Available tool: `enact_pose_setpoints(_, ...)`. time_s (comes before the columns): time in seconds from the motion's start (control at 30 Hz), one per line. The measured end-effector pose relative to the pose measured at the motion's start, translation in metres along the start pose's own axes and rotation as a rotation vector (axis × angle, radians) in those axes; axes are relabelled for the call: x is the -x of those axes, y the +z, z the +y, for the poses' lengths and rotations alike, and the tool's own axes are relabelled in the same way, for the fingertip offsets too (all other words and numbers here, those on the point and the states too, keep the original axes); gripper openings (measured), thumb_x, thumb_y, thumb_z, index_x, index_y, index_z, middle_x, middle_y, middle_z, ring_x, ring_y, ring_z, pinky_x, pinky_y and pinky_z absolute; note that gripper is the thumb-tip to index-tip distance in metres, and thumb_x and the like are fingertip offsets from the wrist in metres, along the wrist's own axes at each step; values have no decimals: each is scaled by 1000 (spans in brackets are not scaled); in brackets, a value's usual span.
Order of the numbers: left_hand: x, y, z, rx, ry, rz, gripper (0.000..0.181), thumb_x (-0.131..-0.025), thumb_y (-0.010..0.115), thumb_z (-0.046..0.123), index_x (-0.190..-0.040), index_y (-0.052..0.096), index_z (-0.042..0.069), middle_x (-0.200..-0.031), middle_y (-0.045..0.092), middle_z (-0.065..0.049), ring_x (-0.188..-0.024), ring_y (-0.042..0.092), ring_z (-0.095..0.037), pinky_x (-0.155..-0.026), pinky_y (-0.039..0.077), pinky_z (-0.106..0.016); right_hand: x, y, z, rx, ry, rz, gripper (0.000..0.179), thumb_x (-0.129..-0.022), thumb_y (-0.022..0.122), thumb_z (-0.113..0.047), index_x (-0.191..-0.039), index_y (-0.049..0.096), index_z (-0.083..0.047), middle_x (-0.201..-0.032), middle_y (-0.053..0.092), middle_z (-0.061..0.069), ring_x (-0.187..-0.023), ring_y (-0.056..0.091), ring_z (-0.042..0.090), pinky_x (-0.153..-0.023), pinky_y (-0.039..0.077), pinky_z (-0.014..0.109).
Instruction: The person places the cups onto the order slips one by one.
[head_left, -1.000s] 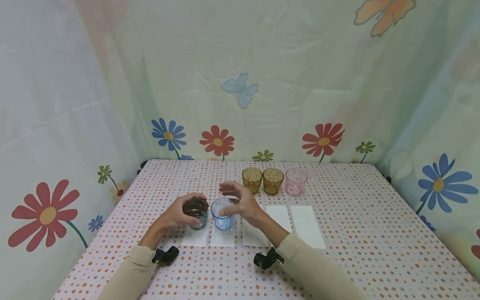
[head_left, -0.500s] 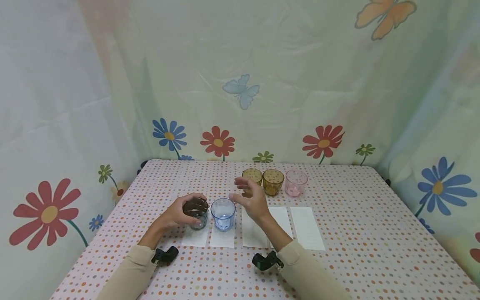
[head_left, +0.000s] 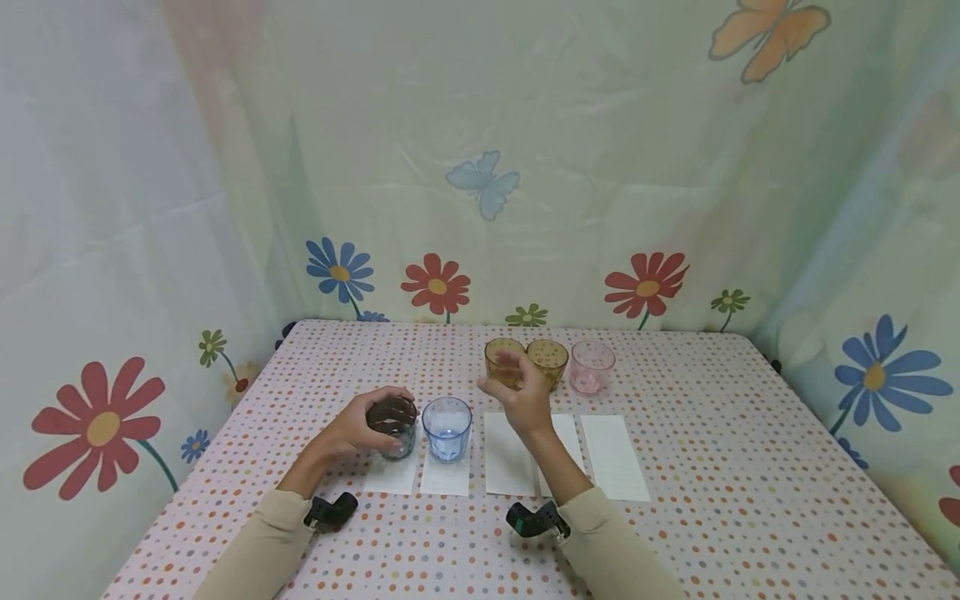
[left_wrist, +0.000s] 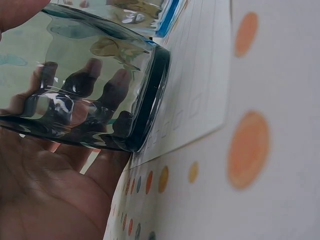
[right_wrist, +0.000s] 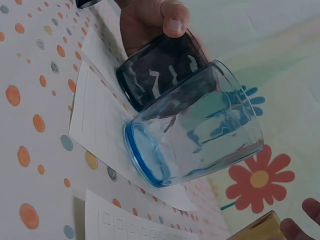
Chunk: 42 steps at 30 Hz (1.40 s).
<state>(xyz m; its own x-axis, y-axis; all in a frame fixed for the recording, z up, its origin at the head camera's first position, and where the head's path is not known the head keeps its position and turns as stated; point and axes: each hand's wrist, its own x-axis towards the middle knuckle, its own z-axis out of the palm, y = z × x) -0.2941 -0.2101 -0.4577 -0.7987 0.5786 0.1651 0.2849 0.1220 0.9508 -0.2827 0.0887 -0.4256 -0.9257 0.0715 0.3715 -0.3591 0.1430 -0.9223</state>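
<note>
My left hand (head_left: 358, 427) grips a dark smoky glass tumbler (left_wrist: 95, 85), fingers round its far side and thumb on the near side. The tumbler stands on a white paper strip. Just right of it a light blue tumbler (head_left: 447, 431) stands upright on another strip, with no hand on it. My right hand (head_left: 527, 400) is raised with thumb and fingers apart, overlapping the left amber tumbler (head_left: 497, 357) in the head view. Its fingertips (right_wrist: 295, 230) show at the lower corner of the right wrist view, close to an amber glass (right_wrist: 260, 228).
A second amber tumbler (head_left: 549, 364) and a pink tumbler (head_left: 592, 367) stand in the row at the back. More paper strips lie on the dotted tablecloth (head_left: 712, 467), including one at the right (head_left: 617, 458). Flowered curtains (head_left: 570, 167) enclose the table.
My right hand has left the blue tumbler and moved right and away from me, to in front of the amber tumblers. The left hand stays on the smoky tumbler.
</note>
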Motion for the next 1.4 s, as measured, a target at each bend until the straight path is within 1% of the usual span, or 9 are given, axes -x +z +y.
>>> enact_pose_setpoints(0.17,-1,-1,0,5,4,-2,75,-76,82,1,-141,46,-9,-133,60,-25,-121,61,-37,-99,52,-39,-2,-5,-1,19,24,46,58,-82,79,-13,-134,58,1,-130,61,21,-117,58,39,-90,49,42)
enact_pose_setpoints(0.3,-2,-2,-2,-6,12,-10,74,-76,82,2,-141,47,-8,-133,60,-25,-121,61,-38,-99,52,-37,-4,-7,1,63,27,73,62,-81,79,-16,-136,57,0,-128,61,21,-110,60,39,-81,51,35)
enact_pose_setpoints(0.47,-4,-4,-3,-8,51,-24,72,-77,81,-1,-140,47,-9,-132,60,-28,-121,60,-41,-100,52,-39,-7,-10,3,132,16,93,65,-81,80,-21,-139,55,-2,-128,60,22,-105,60,41,-77,49,37)
enact_pose_setpoints(0.6,-4,-4,-2,-2,57,-26,71,-77,81,-1,-139,48,-8,-131,60,-28,-121,60,-40,-100,52,-40,-10,-11,4,188,25,95,67,-82,79,-24,-141,53,-4,-132,59,21,-107,61,41,-80,50,43)
enact_pose_setpoints(0.87,-3,-2,-1,-1,38,-22,73,-77,83,2,-140,48,-8,-131,60,-25,-121,61,-38,-100,52,-36,-13,-13,12,423,36,83,73,-84,80,-36,-146,50,-10,-139,59,18,-110,64,42,-88,52,54)
enact_pose_setpoints(0.93,-2,-2,-1,-4,32,-18,74,-76,83,2,-140,48,-8,-132,61,-25,-121,60,-37,-100,52,-34,-14,-14,13,463,50,69,78,-84,79,-38,-149,46,-10,-142,57,18,-116,62,41,-94,49,56)
enact_pose_setpoints(1.13,-1,-2,-1,-1,34,-17,73,-77,82,2,-141,48,-6,-132,60,-26,-122,60,-41,-99,52,-36,-19,-13,16,509,112,9,87,-87,75,-43,-158,33,-16,-155,45,15,-138,45,41,-110,36,62)
enact_pose_setpoints(1.23,0,-2,-2,4,42,-20,72,-77,82,3,-140,48,-7,-132,60,-27,-121,60,-42,-99,52,-36,-23,-10,20,526,132,-17,90,-88,73,-47,-160,28,-18,-160,38,13,-143,39,42,-112,32,64)
enact_pose_setpoints(1.4,0,-2,-2,9,42,-21,72,-77,82,3,-140,49,-6,-132,60,-28,-121,60,-42,-99,52,-36,-24,-6,22,538,133,-28,93,-87,74,-47,-161,24,-19,-162,35,15,-143,38,45,-112,31,66)
